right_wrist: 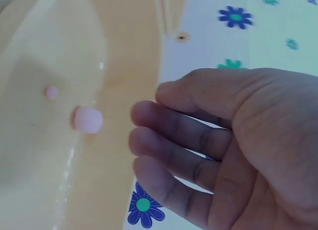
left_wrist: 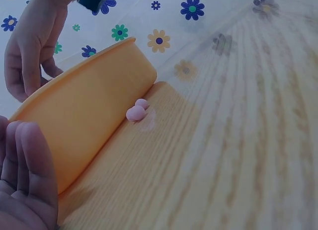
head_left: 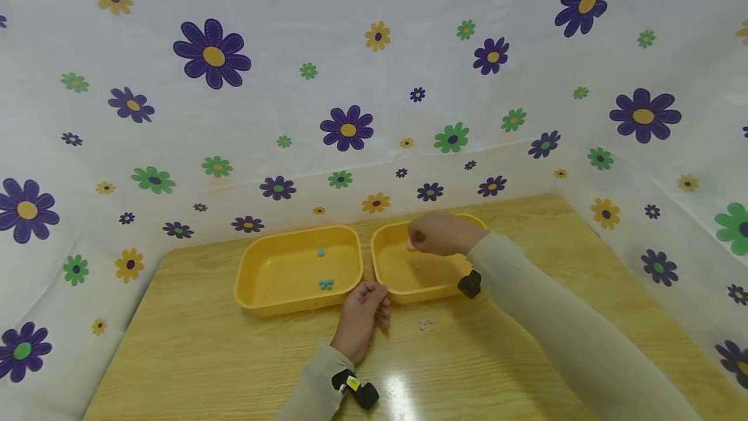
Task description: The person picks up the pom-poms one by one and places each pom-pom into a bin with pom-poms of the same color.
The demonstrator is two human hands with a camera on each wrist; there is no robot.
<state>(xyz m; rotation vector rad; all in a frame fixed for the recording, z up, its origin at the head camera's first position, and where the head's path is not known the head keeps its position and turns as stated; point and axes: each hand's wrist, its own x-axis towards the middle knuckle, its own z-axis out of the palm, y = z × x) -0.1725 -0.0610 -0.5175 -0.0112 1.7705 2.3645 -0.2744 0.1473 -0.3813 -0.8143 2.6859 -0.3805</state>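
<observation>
- Nearest the lens, reaching in from lower right: cream right sleeve [head_left: 578, 330], with black wrist device [head_left: 469, 283] at the cuff.
- Over yellow right tray [head_left: 409, 295]: right hand [head_left: 444, 234], grip slack, fingers loosely bent and clear of the pink balls.
- Within that tray, just beyond the fingertips: two small pink balls [right_wrist: 88, 119]; cannot tell if the nearer touches the bottom.
- At the tray's near left corner: left hand [head_left: 359, 317], grip relaxed, fingers together beside the outer wall; cannot tell if touching.
- On wooden worktop [head_left: 204, 343], before the right tray: three more pink balls [head_left: 423, 327], close together.
- In yellow left tray [head_left: 280, 307]: teal balls [head_left: 321, 253], one alone, others clustered nearer the front.
</observation>
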